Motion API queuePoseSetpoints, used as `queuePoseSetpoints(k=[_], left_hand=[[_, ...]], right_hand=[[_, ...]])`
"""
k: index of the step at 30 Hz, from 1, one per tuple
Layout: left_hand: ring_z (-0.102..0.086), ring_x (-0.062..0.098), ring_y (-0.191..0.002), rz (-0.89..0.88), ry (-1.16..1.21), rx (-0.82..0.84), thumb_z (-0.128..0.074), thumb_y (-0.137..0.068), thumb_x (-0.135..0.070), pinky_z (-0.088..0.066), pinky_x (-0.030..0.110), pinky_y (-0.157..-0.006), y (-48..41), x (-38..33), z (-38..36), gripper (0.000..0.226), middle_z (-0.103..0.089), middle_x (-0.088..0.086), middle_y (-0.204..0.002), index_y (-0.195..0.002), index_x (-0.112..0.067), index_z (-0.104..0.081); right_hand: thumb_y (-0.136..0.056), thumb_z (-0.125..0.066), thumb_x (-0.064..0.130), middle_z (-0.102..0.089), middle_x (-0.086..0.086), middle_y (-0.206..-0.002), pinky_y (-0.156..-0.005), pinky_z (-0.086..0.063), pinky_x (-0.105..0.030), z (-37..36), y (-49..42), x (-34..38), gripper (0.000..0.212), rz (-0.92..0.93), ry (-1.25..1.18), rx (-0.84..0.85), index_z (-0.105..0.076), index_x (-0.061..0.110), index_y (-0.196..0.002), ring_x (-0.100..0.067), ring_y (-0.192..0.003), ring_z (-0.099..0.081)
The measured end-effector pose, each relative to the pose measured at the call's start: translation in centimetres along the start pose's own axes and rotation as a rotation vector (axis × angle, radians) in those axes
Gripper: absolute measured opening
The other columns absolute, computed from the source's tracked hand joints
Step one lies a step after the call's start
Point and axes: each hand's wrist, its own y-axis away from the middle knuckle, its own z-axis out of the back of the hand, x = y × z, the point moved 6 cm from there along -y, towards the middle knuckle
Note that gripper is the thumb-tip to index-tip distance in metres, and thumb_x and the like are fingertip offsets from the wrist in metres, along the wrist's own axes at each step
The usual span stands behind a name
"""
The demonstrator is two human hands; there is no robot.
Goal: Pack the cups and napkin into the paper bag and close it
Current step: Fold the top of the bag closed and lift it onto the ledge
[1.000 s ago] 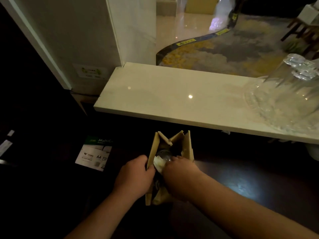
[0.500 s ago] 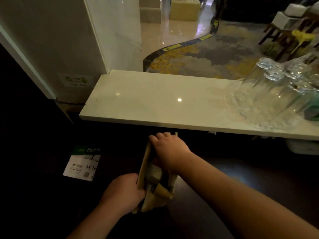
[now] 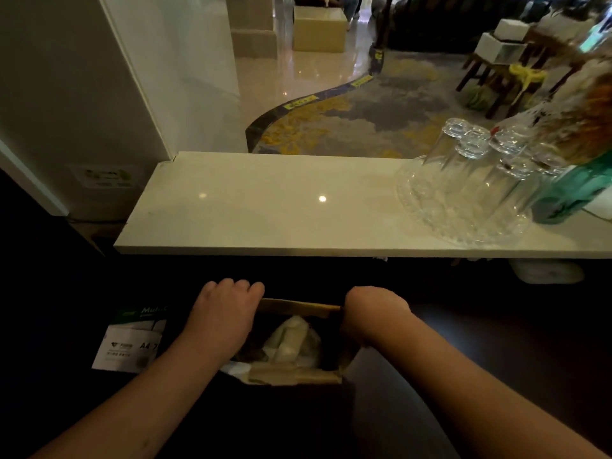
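Observation:
A brown paper bag [image 3: 298, 308] stands on the dark lower counter, its mouth spread wide. Inside it I see a pale crumpled napkin [image 3: 291, 339] lying over something glassy; the cups themselves are hard to make out. My left hand [image 3: 223, 314] grips the bag's left rim with the fingers curled over it. My right hand [image 3: 372, 309] grips the right rim the same way. The near edge of the bag [image 3: 294, 377] is folded flat toward me.
A white stone ledge [image 3: 265, 210] runs across just beyond the bag. On its right end stand upturned drinking glasses [image 3: 470, 180] on a glass tray and a teal bottle [image 3: 573, 193]. An A4 paper ream [image 3: 130, 342] lies at the left.
Both hands have shifted from the narrow, upright bag to its two sides. The bag now faces me broadside with its mouth pulled wide. The view has tilted upward.

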Motion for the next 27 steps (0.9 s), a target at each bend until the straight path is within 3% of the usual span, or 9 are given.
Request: queuePoseSetpoints(k=[5,7,11,14,17,19,23,25,27], left_hand=[[-0.069,0.027,-0.074,-0.063,0.017,0.000,-0.068,-0.089,-0.026,-0.039,0.039,-0.064,-0.2,-0.5,-0.2,0.013,-0.072,0.001,-0.083,-0.101,-0.022,-0.066],[-0.068,0.027,-0.073,-0.064,0.058,0.021,-0.056,-0.093,-0.034,-0.037,0.038,-0.063,0.3,-0.5,-0.1,0.015,-0.071,0.000,-0.082,-0.098,-0.022,-0.065],[-0.065,0.023,-0.096,-0.057,0.122,0.159,-0.009,-0.087,-0.046,-0.052,0.040,-0.078,1.8,-0.1,-0.2,0.070,-0.072,-0.005,-0.109,-0.127,-0.028,-0.064],[-0.050,0.016,-0.133,-0.039,0.314,0.324,-0.029,-0.090,-0.066,-0.045,0.039,-0.111,2.9,-0.2,0.1,0.078,-0.046,-0.015,-0.155,-0.163,-0.038,-0.026],[-0.013,0.013,-0.156,-0.085,0.314,0.567,-0.063,-0.060,-0.094,-0.008,0.044,-0.131,4.8,-1.4,0.2,0.143,-0.006,-0.020,-0.169,-0.162,-0.040,0.022],[-0.004,0.018,-0.159,-0.121,0.191,0.541,-0.066,-0.060,-0.093,0.001,0.051,-0.131,5.3,-1.8,-0.3,0.151,0.004,-0.010,-0.174,-0.158,-0.036,0.034],[-0.051,0.019,-0.132,-0.130,0.159,0.235,-0.076,-0.082,-0.053,-0.040,0.042,-0.117,4.5,-1.7,-0.9,0.108,-0.049,-0.004,-0.151,-0.168,-0.028,-0.014],[-0.068,0.015,-0.094,-0.160,0.155,0.113,-0.089,-0.070,-0.040,-0.057,0.035,-0.080,4.3,-1.4,-1.1,0.073,-0.070,-0.008,-0.110,-0.137,-0.027,-0.063],[-0.067,0.014,-0.067,-0.164,0.143,0.029,-0.098,-0.056,-0.030,-0.053,0.031,-0.057,4.1,-1.2,-1.4,0.047,-0.068,-0.010,-0.080,-0.096,-0.027,-0.073]], right_hand=[[-0.084,-0.065,0.050,-0.056,-0.005,-0.113,-0.077,-0.050,-0.041,0.9,0.5,2.6,0.054,0.203,-0.020,-0.311,-0.043,0.021,-0.124,-0.030,-0.104,-0.056],[-0.090,-0.060,0.044,-0.056,-0.006,-0.118,-0.080,-0.049,-0.042,0.3,0.1,3.5,0.048,0.286,-0.011,-0.322,-0.045,0.021,-0.128,-0.030,-0.109,-0.055],[-0.092,-0.057,0.034,-0.060,-0.003,-0.106,-0.068,-0.045,-0.036,-0.6,-0.3,3.6,0.027,0.390,-0.018,-0.325,-0.054,0.022,-0.116,-0.027,-0.096,-0.059],[-0.091,-0.055,0.031,-0.055,0.004,-0.089,-0.059,-0.040,-0.032,-0.5,0.0,3.4,0.008,0.454,-0.064,-0.348,-0.058,0.026,-0.097,-0.020,-0.078,-0.055],[-0.089,-0.054,0.034,-0.057,0.006,-0.087,-0.057,-0.046,-0.032,-0.7,-0.2,2.8,0.009,0.472,-0.089,-0.349,-0.062,0.029,-0.091,-0.017,-0.077,-0.057],[-0.089,-0.052,0.037,-0.059,0.007,-0.090,-0.061,-0.051,-0.033,-1.0,-0.4,2.5,0.018,0.481,-0.101,-0.335,-0.066,0.029,-0.096,-0.017,-0.079,-0.059],[-0.093,-0.044,0.041,-0.064,0.007,-0.098,-0.071,-0.056,-0.038,-0.9,0.0,2.3,0.030,0.550,-0.145,-0.323,-0.068,0.031,-0.109,-0.016,-0.089,-0.062],[-0.096,-0.044,0.040,-0.064,0.007,-0.104,-0.075,-0.055,-0.036,-1.1,0.5,2.3,0.031,0.595,-0.164,-0.294,-0.066,0.033,-0.117,-0.015,-0.094,-0.061],[-0.097,-0.045,0.042,-0.064,0.008,-0.104,-0.076,-0.054,-0.035,-1.4,1.1,2.2,0.032,0.625,-0.180,-0.283,-0.066,0.033,-0.119,-0.014,-0.095,-0.060]])
